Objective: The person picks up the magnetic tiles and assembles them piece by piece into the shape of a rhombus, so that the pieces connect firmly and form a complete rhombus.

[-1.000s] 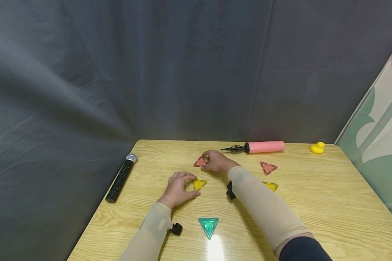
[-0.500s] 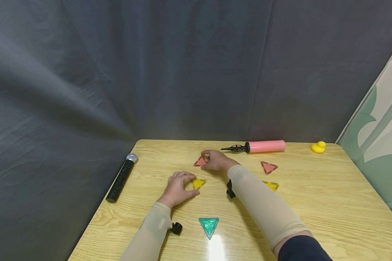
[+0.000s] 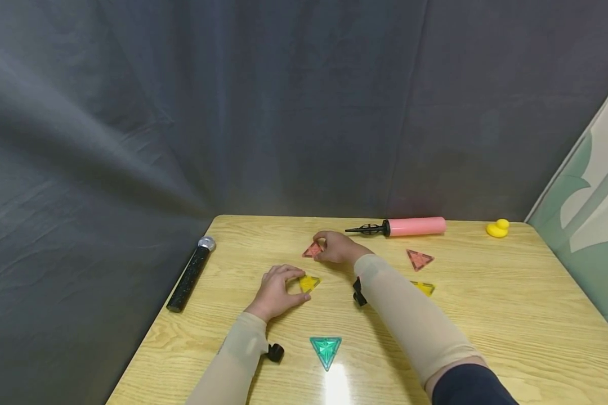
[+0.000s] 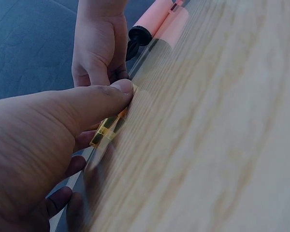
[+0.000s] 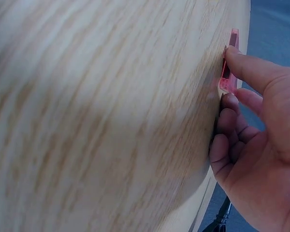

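Note:
In the head view, my left hand [image 3: 277, 292] holds a translucent yellow triangular magnetic tile [image 3: 309, 283] between thumb and index finger, flat on the table. The left wrist view shows the thumb at the edge of that yellow tile [image 4: 105, 131]. Farther back, my right hand [image 3: 336, 248] pinches a red triangular magnetic tile [image 3: 311, 251], partly covered by the fingers. Seen from the right wrist, the thumb lies against this red tile [image 5: 234, 38] and the other fingers are curled by the tabletop. A green triangular tile [image 3: 326, 352] lies nearer the front, between the forearms.
Another red tile [image 3: 419, 260] lies right of the right hand; a second yellow tile [image 3: 424, 288] is partly hidden behind that forearm. A pink hand pump [image 3: 415, 226] and yellow rubber duck [image 3: 497, 228] sit along the back edge. A black microphone [image 3: 188, 278] lies at the left edge.
The head view has shifted slightly, so the table's things appear a little farther right. Both hands stay at their tiles with no clear movement.

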Available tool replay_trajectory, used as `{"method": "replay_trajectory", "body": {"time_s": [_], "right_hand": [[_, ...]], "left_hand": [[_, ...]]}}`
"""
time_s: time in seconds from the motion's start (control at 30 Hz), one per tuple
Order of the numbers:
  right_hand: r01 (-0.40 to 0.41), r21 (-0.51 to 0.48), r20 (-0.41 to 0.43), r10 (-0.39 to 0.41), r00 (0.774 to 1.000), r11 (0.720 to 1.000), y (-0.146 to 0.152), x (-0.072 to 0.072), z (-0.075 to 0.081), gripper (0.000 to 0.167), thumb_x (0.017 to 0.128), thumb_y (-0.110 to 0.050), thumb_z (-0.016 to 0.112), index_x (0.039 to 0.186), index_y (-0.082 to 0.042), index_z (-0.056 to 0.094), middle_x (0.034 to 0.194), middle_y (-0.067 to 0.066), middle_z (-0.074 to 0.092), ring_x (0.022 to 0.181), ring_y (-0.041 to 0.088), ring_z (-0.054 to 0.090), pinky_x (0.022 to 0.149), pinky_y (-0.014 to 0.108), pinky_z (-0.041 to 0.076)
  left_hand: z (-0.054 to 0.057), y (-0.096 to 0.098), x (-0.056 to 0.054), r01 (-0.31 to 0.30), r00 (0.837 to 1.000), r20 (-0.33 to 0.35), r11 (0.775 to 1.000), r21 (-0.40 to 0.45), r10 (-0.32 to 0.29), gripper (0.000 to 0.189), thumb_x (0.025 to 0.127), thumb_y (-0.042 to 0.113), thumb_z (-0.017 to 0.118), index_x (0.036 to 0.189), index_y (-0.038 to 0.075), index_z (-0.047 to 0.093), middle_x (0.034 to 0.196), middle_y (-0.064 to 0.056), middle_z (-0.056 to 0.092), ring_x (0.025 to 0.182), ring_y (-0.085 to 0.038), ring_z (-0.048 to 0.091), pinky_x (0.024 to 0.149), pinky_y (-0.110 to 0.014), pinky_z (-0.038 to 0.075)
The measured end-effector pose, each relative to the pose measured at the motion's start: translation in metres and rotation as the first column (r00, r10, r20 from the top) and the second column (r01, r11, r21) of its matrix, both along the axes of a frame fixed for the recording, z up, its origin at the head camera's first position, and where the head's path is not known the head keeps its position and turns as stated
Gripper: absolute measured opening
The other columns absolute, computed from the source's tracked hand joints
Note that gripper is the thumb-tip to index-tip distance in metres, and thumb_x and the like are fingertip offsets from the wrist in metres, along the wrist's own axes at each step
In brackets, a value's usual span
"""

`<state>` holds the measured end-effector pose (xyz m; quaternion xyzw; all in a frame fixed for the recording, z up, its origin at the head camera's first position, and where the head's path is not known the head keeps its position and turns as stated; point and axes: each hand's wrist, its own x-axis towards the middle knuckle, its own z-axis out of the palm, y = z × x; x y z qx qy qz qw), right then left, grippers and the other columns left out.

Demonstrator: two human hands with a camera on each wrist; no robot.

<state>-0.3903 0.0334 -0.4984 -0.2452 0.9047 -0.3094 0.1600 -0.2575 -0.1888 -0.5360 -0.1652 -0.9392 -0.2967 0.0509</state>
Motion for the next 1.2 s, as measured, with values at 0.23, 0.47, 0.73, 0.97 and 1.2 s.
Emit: {"method": "replay_trajectory", "body": {"time_s": [0.23,0.47,0.73,0.97,1.2], "right_hand": [[0.013,-0.008,0.014,-0.013,1.000,1.000,0.002,0.002,0.003,0.056,0.092,-0.025,0.085,0.139,-0.009,0.060,0.104,0.007,0.064,0.088,0.021,0.057,0.079,0.037,0.048],[0.027,0.006,-0.009,-0.027,1.000,1.000,0.003,0.005,0.007,0.055,0.088,-0.022,0.088,0.132,-0.007,0.060,0.111,0.009,0.062,0.098,0.023,0.058,0.088,0.040,0.050],[0.030,-0.063,0.008,-0.029,1.000,0.998,0.008,0.006,0.007,0.065,0.083,-0.012,0.091,0.135,-0.003,0.054,0.100,0.010,0.061,0.087,0.021,0.057,0.080,0.037,0.049],[0.020,-0.099,0.025,-0.018,1.000,0.995,0.013,0.007,0.005,0.065,0.081,-0.006,0.092,0.133,-0.003,0.052,0.087,0.008,0.058,0.076,0.019,0.054,0.071,0.033,0.047],[0.002,-0.133,0.056,0.005,0.998,0.991,0.018,0.007,0.007,0.062,0.080,0.003,0.089,0.130,-0.003,0.052,0.085,0.008,0.055,0.072,0.019,0.050,0.068,0.032,0.045]], "left_hand": [[0.001,0.001,0.000,-0.008,1.000,0.013,1.000,0.001,0.008,0.058,0.084,0.043,0.089,0.135,0.021,0.072,0.135,0.008,0.064,0.133,-0.019,0.049,0.109,-0.050,0.035],[-0.001,0.000,0.000,-0.018,1.000,0.019,1.000,0.021,0.017,0.059,0.083,0.045,0.090,0.134,0.021,0.073,0.131,0.007,0.059,0.127,-0.019,0.050,0.109,-0.050,0.036],[-0.003,0.000,0.000,-0.033,0.999,0.029,0.999,0.025,0.032,0.056,0.082,0.045,0.091,0.131,0.023,0.074,0.125,0.008,0.056,0.122,-0.018,0.051,0.112,-0.048,0.036],[-0.003,0.000,0.001,-0.030,0.999,0.029,0.999,0.030,0.029,0.053,0.083,0.045,0.090,0.129,0.023,0.075,0.125,0.008,0.058,0.122,-0.018,0.051,0.112,-0.050,0.036],[-0.002,0.000,0.001,-0.024,1.000,0.011,0.999,0.034,0.024,0.049,0.082,0.044,0.091,0.125,0.023,0.077,0.126,0.007,0.059,0.122,-0.020,0.052,0.112,-0.051,0.037]]}}
